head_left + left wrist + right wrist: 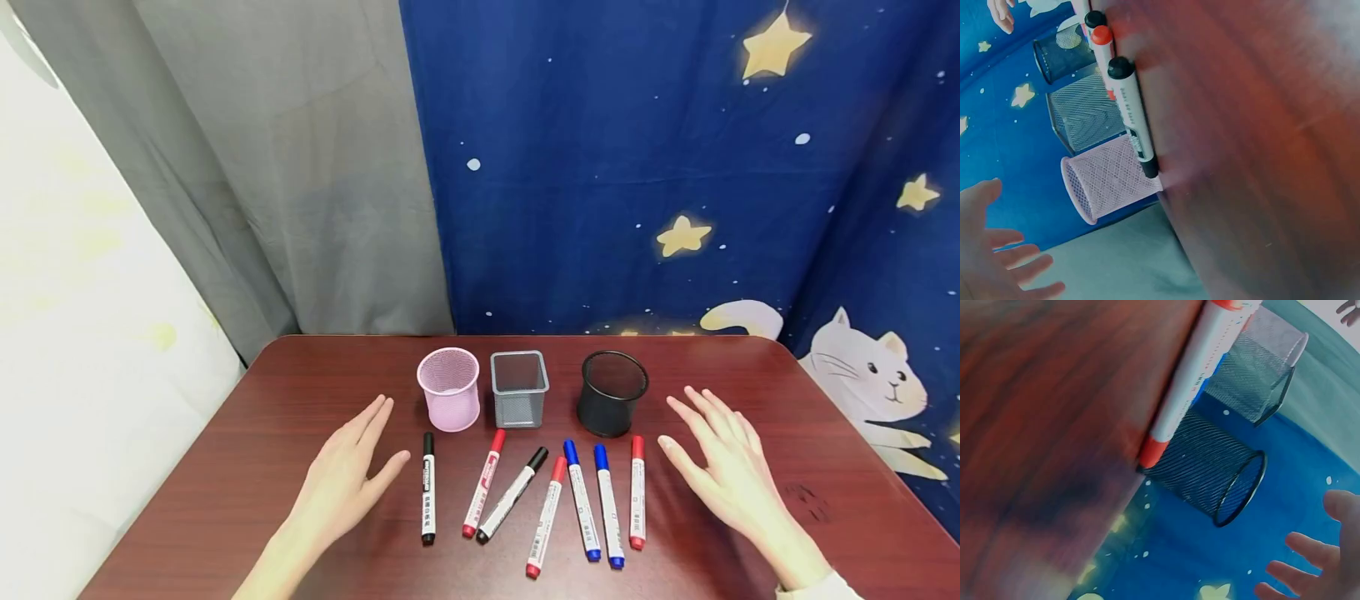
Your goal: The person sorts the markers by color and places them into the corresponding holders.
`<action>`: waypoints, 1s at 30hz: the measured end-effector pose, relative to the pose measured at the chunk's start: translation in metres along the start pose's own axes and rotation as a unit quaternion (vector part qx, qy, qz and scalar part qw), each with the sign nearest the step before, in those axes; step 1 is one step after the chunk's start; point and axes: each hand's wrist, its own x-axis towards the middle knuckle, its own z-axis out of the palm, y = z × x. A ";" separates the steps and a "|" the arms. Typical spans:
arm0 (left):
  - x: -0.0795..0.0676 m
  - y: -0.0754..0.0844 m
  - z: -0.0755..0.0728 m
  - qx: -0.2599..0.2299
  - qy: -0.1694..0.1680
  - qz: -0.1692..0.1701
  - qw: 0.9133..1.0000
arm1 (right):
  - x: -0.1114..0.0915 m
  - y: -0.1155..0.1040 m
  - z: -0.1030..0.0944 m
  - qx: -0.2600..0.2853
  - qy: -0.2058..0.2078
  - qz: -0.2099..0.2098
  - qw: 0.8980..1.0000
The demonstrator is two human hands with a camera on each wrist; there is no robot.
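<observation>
A: Head view first. State of the fingers?

B: Left hand (343,473) and right hand (723,462): fingers extended and spread, both grips free. Contact with the tabletop (225,500): cannot tell.

A: Markers?

B: Seven, lying between the two sets of fingers. Just right of the left thumb tip: first black marker (428,492). In order away from the left fingers: first red marker (486,487), slanted black marker (513,498), second red marker (546,517), left blue marker (582,504), right blue marker (609,508), third red marker (637,496). The last is just beside the right thumb tip.

A: Cups?

B: Three, upright, between the hands. Pink mesh cup (453,408) nearest the left fingertips; black mesh cup (607,408) nearest the right; square grey mesh cup (519,408) between those two. Well beyond the fingers: grey curtain (300,167) and starred blue curtain (570,167).

A: Left wrist view?

B: Left fingers parted, apart from the pink mesh cup; first black marker farther from them than that cup's rim.

A: Right wrist view?

B: Right fingers parted, black mesh cup nearest, untouched. Third red marker lies past the cup's rim as seen from the fingers.
</observation>
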 end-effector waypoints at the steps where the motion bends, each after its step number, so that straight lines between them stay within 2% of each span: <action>1: 0.003 0.000 -0.001 -0.007 0.009 0.001 1.000 | 0.002 -0.002 0.000 0.002 0.008 -0.004 1.000; 7: 0.021 -0.001 -0.006 -0.034 0.050 0.010 0.998 | 0.016 -0.016 0.003 0.026 0.054 -0.046 0.997; 12: 0.039 -0.003 -0.005 -0.055 0.063 0.020 0.996 | 0.028 -0.031 0.011 0.045 0.068 -0.079 0.994; 19: 0.058 -0.008 0.003 -0.087 0.064 0.017 0.994 | 0.039 -0.052 0.028 0.062 0.056 -0.113 0.990; 30: 0.076 -0.015 0.017 -0.099 0.047 0.006 0.994 | 0.048 -0.085 0.056 0.069 0.016 -0.154 0.986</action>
